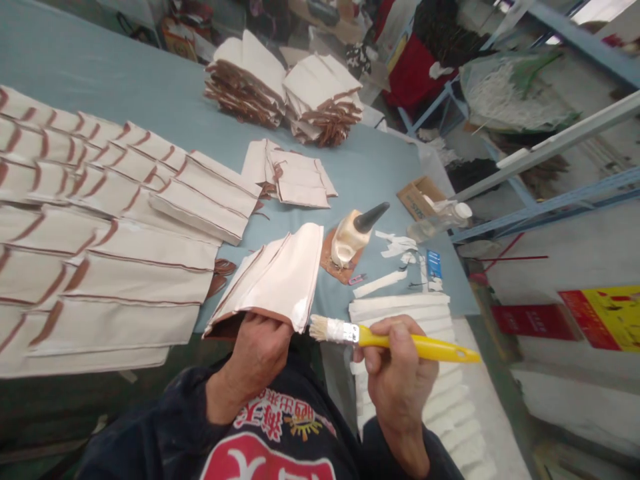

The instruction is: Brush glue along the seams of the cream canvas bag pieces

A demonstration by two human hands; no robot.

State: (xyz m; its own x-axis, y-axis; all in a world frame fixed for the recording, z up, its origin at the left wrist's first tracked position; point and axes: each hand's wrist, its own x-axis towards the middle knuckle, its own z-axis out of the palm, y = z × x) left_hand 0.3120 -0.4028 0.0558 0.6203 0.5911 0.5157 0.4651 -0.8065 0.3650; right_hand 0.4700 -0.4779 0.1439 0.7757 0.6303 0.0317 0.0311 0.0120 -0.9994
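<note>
My right hand (400,373) grips a yellow-handled paintbrush (430,348), its pale bristles pointing left. Just beside the bristle tips is the edge of a cream fabric piece (285,273) with brown trim; whether they touch I cannot tell. My left hand (263,350) holds this piece by its brown lower edge, with the fingertips hidden inside or beneath it. A wet-looking white patch shows near its right corner. Behind it stands a cream container with a dark, cone-shaped top (353,237), on a brown base.
Rows of overlapping cream pieces with brown edges (135,267) cover the table's left side. Two stacks (250,73) stand at the back. Folded white strips (400,310) lie to the right, near a plastic bottle (440,223) and a cardboard box (420,197). Blue metal shelving (530,193) borders the right.
</note>
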